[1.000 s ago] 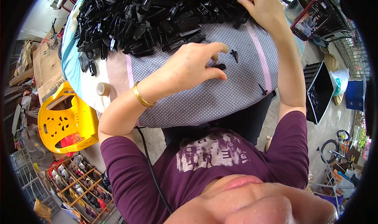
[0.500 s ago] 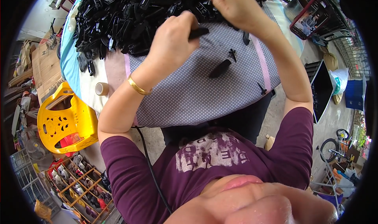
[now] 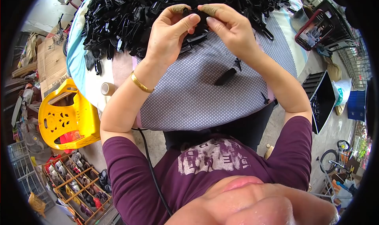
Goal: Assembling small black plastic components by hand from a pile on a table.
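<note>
My left hand (image 3: pixel 167 37) and my right hand (image 3: pixel 233 31) come together over the near edge of a heap of black plastic parts (image 3: pixel 122 23). Both are closed, fingertips almost meeting around a small black plastic part that blends into the dark heap behind. Tan wraps cover the index fingers. A gold bangle (image 3: pixel 141 82) circles my left wrist. Nearer me on the dotted grey cloth (image 3: pixel 177 100) lie a flat black elongated piece (image 3: pixel 225 77), a small spiky black piece (image 3: pixel 237 64) beside it, and another spiky piece (image 3: pixel 265 98) by the pink stripe.
A tape roll (image 3: pixel 107 89) rests at the table's left side, near a yellow plastic chair (image 3: pixel 71 118). Right of the table are a phone (image 3: pixel 314 29), a metal pot (image 3: pixel 302 17) and a black crate (image 3: pixel 321 102). A black cable (image 3: pixel 148 158) runs past my left side.
My left hand has moved up to the heap and my right hand slightly down, so they now meet at one black part. The loose pieces on the cloth stay put.
</note>
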The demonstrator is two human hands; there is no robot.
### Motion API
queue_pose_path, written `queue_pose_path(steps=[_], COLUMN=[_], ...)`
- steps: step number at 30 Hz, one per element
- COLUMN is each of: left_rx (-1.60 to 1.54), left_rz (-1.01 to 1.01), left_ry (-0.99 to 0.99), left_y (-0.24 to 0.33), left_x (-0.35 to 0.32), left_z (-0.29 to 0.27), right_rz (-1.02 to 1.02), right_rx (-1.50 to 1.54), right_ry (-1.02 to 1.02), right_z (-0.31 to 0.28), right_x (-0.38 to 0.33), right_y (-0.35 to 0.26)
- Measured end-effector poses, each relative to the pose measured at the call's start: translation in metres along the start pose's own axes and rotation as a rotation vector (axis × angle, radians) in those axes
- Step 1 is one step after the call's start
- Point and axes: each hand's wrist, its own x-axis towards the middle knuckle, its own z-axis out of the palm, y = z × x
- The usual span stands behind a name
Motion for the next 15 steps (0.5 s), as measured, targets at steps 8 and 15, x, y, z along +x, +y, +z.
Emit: queue_pose_path(steps=[8,15], left_rx=[0.255,0.267], left_rz=[0.104,0.121], left_ry=[-0.045,-0.033], left_y=[0.003,0.003], left_x=[0.001,-0.005], left_z=[0.000,0.009], right_rz=[0.136,-0.062], right_rx=[0.156,-0.087], right_ry=[0.012,-0.034], right_z=[-0.007,-0.009], right_x=[0.002,0.002], right_y=[-0.009,-0.008])
